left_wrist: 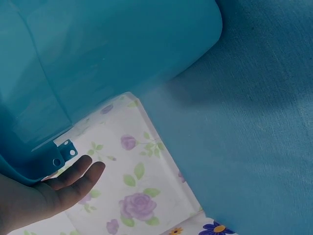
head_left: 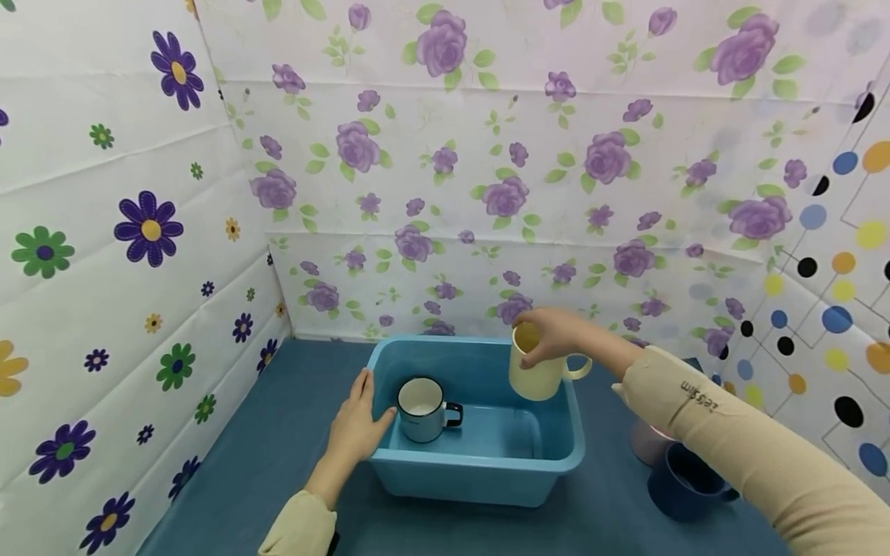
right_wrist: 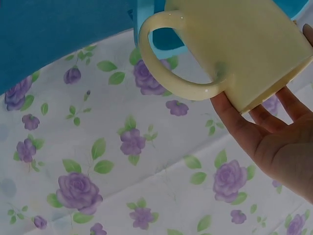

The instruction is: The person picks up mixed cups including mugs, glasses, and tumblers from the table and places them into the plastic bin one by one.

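Observation:
A pale yellow mug (head_left: pixel 534 374) is held by its top edge in my right hand (head_left: pixel 556 337). It hangs upright over the right part of a blue plastic tub (head_left: pixel 480 462), its handle pointing right. The right wrist view shows the fingers (right_wrist: pixel 264 122) at the rim of the mug (right_wrist: pixel 239 44). My left hand (head_left: pixel 354 428) rests at the tub's left rim with its fingers loosely extended, the thumb over the edge. Inside the tub, toward the left, stands a grey-blue mug (head_left: pixel 422 417) with a dark rim and handle.
Right of the tub, a dark blue mug (head_left: pixel 684 485) and a pink cup (head_left: pixel 650 442) stand on the blue tabletop (head_left: pixel 236 463), partly under my right forearm. Patterned sheets (head_left: pixel 445 193) enclose the table at the back and both sides.

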The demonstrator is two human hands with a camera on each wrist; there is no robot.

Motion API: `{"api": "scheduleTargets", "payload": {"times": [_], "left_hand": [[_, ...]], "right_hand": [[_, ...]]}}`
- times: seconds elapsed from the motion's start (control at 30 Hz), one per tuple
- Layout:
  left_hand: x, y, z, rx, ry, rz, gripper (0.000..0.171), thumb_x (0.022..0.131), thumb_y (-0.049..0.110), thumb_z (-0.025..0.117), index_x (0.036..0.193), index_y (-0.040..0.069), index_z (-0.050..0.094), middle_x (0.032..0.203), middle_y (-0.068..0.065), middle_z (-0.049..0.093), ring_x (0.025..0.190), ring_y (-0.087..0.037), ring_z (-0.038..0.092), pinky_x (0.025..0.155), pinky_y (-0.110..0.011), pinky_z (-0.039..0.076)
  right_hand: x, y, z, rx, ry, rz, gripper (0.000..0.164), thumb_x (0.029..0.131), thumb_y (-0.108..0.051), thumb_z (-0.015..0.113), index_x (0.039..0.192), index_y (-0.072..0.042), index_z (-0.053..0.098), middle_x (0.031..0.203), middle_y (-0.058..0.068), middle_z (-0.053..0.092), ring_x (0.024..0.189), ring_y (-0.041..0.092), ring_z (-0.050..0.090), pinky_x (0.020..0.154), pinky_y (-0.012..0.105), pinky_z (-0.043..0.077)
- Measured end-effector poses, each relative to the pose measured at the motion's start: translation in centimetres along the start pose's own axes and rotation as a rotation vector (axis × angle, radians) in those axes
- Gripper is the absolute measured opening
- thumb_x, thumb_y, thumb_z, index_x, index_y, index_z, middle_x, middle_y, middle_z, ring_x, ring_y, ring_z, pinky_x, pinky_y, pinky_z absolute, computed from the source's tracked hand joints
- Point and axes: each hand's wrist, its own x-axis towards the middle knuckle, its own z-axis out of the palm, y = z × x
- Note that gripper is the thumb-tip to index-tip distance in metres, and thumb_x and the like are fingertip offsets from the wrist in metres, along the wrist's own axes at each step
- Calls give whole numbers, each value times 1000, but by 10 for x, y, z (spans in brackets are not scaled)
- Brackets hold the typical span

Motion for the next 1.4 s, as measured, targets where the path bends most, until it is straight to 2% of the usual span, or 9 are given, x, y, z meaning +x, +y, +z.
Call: {"api": "scheduleTargets", "payload": {"times": [0.27,0.63,0.93,1.4], "left_hand": [[2,1,-3,1,0,1,79,93,33,57,151,0,15,157,-18,13,126,-49,40,93,-62,39],[-2,-1,0,-1,-3,-6,78,93,32,57,151,0,15,157,-18,13,128,-49,39,96,-62,38],[0,1,-2,0,-1,-4,78,93,32,57,150,0,16,157,-18,13,128,-48,39,95,-62,38],[-1,2,-2,-1,2,-8,77,93,32,58,150,1,16,158,-17,13,127,-48,40,95,-62,39]], "right_hand": [[15,-3,9,1,-7,1,63,75,-31,76,127,-3,55,118,18,60,88,23,54,65,28,46],[35,-11,20,11,-37,37,64,76,-33,76,129,-6,54,124,17,58,99,27,57,77,38,50],[47,-8,36,45,-65,88,63,75,-33,77,128,-6,54,119,16,60,98,27,56,76,38,50],[63,-9,66,39,-88,102,66,77,-32,77,131,-6,52,128,15,55,107,29,56,87,44,48]]}}
